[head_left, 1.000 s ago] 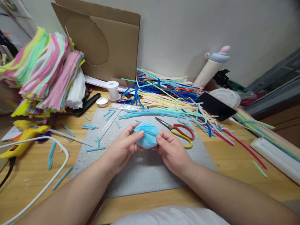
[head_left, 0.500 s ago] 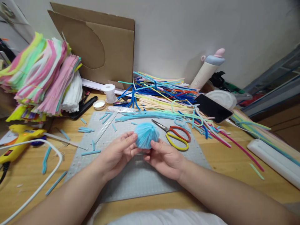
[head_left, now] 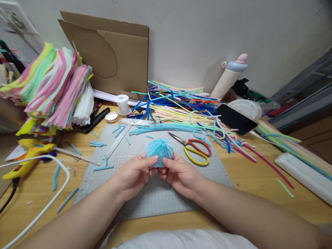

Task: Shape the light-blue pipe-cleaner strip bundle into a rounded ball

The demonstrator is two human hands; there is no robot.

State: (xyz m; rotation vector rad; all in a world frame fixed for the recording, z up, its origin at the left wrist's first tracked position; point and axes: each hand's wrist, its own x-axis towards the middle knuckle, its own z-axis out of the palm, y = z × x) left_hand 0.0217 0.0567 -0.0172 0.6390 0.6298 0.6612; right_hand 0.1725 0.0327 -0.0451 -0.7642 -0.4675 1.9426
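A fluffy light-blue dome [head_left: 159, 150], seemingly made of pipe cleaners, is held above the grey cutting mat [head_left: 166, 204]. My left hand [head_left: 137, 173] grips its near left edge, thumb on the outside and fingers curled beneath. From the other side my right hand [head_left: 180, 173] pinches the near right edge in the same way. Both thumbs lie close together on the front. The dome's underside is hidden by my fingers. Just right of it, scissors [head_left: 195, 148] with red and yellow handles lie slightly spread on the mat.
Cut blue pipe cleaner pieces [head_left: 103, 168] are scattered at left, near a yellow glue gun [head_left: 31, 155] with a white cable. A pile of coloured pipe cleaners [head_left: 178, 103] lies at the back. A phone [head_left: 237, 119] and a bottle [head_left: 228, 79] are at right; cardboard [head_left: 129, 55] leans on the wall.
The dome has turned a little in my hands and its peak now sits further left. My left thumb has slid round to the front, nearer the right thumb. The camera view has shifted slightly.
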